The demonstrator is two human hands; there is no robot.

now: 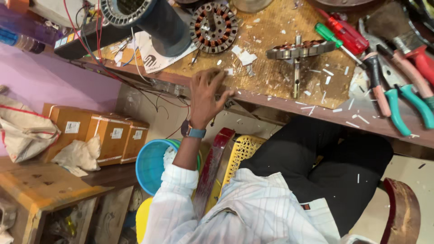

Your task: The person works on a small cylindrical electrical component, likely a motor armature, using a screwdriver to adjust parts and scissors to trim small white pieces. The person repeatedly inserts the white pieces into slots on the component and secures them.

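My left hand (pixel 205 92) reaches up to the front edge of a wooden workbench (pixel 271 97). Its fingertips rest on the benchtop beside small white paper scraps (pixel 229 71), and nothing shows in its grip. A watch with a blue strap sits on that wrist. Just beyond the fingers lies a round motor stator with copper windings (pixel 213 26). To its right a second wound stator on a steel shaft (pixel 297 50) lies flat. My right hand is out of view. My striped white shirt and black trousers fill the lower frame.
Red (pixel 349 35) and green (pixel 328 34) screwdrivers, pink-handled pliers (pixel 380 88), teal-handled cutters (pixel 409 106) and a paintbrush (pixel 391 25) lie at the bench's right. A dark cylinder (pixel 159 25) and wires stand at the left. Below are cardboard boxes (pixel 97 133), a blue bucket (pixel 151 165) and a yellow basket (pixel 242 153).
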